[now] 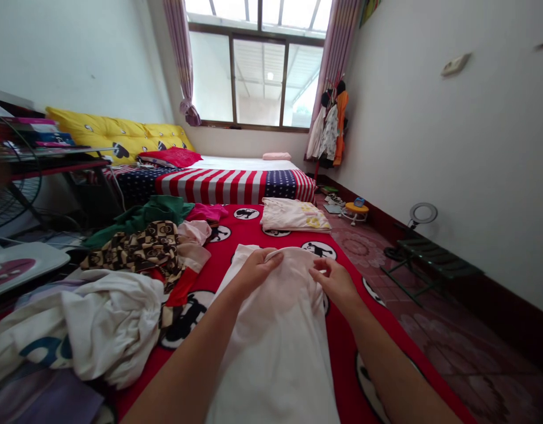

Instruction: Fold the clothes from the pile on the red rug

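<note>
A white garment (275, 353) lies lengthwise on the red bedspread in front of me, its far edge slightly raised and curved. My left hand (258, 271) pinches that far edge between thumb and fingers. At the garment's far right corner is my right hand (337, 285), fingers curled in against the cloth's edge. Just beyond sits a folded cream garment with yellow print (293, 215). To the left are heaped clothes: a rumpled white garment (116, 318), a brown checked one (139, 250) and a green one (152, 212).
The red bedspread (342, 335) carries black-and-white round prints. An iron-like white and pink object (24, 265) and a fan (15, 206) stand at left. Behind is a bed with a striped and starred cover (227, 185). On the right floor are a dark folding stool (434, 259) and an orange-topped stool (356, 208).
</note>
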Demonstrator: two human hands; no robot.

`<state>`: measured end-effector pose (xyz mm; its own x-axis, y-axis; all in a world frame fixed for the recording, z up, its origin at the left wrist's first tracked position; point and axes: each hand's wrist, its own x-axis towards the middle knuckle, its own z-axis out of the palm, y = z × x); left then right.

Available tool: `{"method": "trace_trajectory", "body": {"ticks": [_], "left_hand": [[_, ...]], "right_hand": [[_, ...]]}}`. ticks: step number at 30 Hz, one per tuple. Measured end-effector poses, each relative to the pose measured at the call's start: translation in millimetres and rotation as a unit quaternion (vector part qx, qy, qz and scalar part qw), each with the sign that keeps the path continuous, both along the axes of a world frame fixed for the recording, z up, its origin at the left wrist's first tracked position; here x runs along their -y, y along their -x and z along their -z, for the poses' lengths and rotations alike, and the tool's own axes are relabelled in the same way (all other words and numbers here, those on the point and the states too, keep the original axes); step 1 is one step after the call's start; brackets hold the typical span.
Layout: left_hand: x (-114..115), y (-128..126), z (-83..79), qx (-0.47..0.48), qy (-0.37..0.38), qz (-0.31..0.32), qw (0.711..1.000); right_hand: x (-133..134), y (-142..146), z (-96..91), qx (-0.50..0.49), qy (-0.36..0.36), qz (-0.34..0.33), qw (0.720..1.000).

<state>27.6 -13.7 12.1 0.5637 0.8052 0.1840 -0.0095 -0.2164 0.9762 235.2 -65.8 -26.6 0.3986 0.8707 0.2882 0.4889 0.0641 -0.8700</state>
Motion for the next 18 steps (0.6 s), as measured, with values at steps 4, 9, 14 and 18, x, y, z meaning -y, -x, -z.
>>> {"method": "trace_trajectory", "body": {"ticks": [4,9,14,18], "left_hand": [[-4,5,3.1,0.011,0.031,-0.001,0.999],[1,11,-2.8,0.022,0.068,0.015,0.997],[8,17,-16.7,0.050,0.086,0.051,0.994],[16,21,-32.5,0.023,0.034,0.070,0.997]], "right_hand": [[2,13,5.0,-0.073,-0.026,0.029,0.997],[10,23,18.7,-0.048,-0.077,0.061,0.994],[8,24,21.7,-0.235,-0.059,-0.024,0.970],[17,36,4.3,-0.332,-0.078,-0.113,0.933]]}}
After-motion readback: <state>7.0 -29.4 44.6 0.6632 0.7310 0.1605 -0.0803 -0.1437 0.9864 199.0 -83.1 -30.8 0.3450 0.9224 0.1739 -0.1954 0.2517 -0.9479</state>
